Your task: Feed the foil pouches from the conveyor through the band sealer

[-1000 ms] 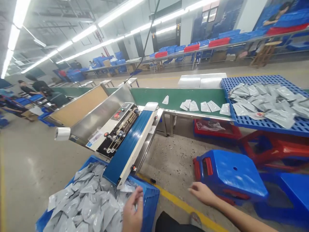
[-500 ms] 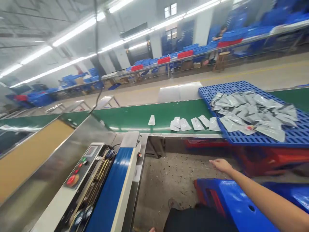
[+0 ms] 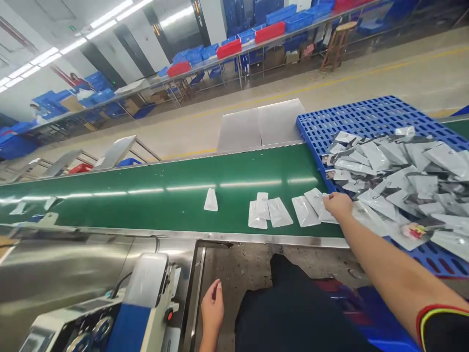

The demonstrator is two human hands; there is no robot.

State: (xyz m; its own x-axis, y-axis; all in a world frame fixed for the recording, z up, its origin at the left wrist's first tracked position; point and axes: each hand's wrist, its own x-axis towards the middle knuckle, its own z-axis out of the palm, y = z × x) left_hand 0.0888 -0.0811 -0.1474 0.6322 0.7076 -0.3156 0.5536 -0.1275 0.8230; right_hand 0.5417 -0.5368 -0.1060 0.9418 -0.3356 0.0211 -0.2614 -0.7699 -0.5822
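Note:
My right hand (image 3: 339, 205) is at the belt's right end, its fingers pinched at the upper edge of a white pouch (image 3: 326, 215). That pouch overlaps another flat white pouch (image 3: 305, 211) on the green conveyor belt (image 3: 176, 198). Left of these lie a small overlapping group of white pouches (image 3: 280, 213) and a single white pouch (image 3: 211, 200). My left hand (image 3: 212, 305) hangs low in front of the belt, fingers curled together, with nothing visible in them. Beside my right forearm, a heap of white pouches (image 3: 395, 171) covers much of a blue slotted pallet (image 3: 351, 112).
At lower left stands a machine with a blue belt (image 3: 128, 327) and a metal end plate (image 3: 144, 278). A metal rail (image 3: 271, 238) edges the conveyor. Behind it are a metal table (image 3: 240, 129) and a wooden stool (image 3: 339, 44). Blue plastic (image 3: 384, 337) shows below my right arm.
My view has turned down and closer to the belt. My right hand has moved up from below the belt onto a pouch. My left hand has come further into view.

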